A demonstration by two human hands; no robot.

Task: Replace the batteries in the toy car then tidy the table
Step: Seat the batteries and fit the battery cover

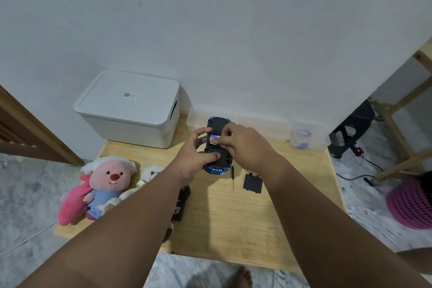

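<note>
Toy car (218, 145) held upside down above the far middle of the wooden table (233, 217), underside facing up, battery bay open. Left hand (195, 156) clamped on the car's near end and left flank, thumb across the chassis. Right hand (243, 145) over the bay, fingertips pinched together on what looks like a battery (214, 137) in the bay; whether seating it or lifting it out cannot be told.

Battery cover (252, 183) lying loose on the table, near the right forearm. Small screwdriver (232, 176) just beside it, lying lengthwise. No screw visible; too small to tell.

Risks, as judged:
- Battery seated with wrong polarity: markings hidden under the fingers.
- Slip from the pinch: a cell dropping to the table and rolling off onto the floor.
- Forearm sweep knocking cover or screwdriver toward the table edge.
- Fastening screw mislaid against the wood grain.
- Car twisting in a one-handed hold while the right hand presses down.

Tidying not yet begun: plush toy (105, 184), black remote (181, 203) under the left forearm, clear plastic box (308, 138) and white lidded bin (131, 107) all still out on the table.
</note>
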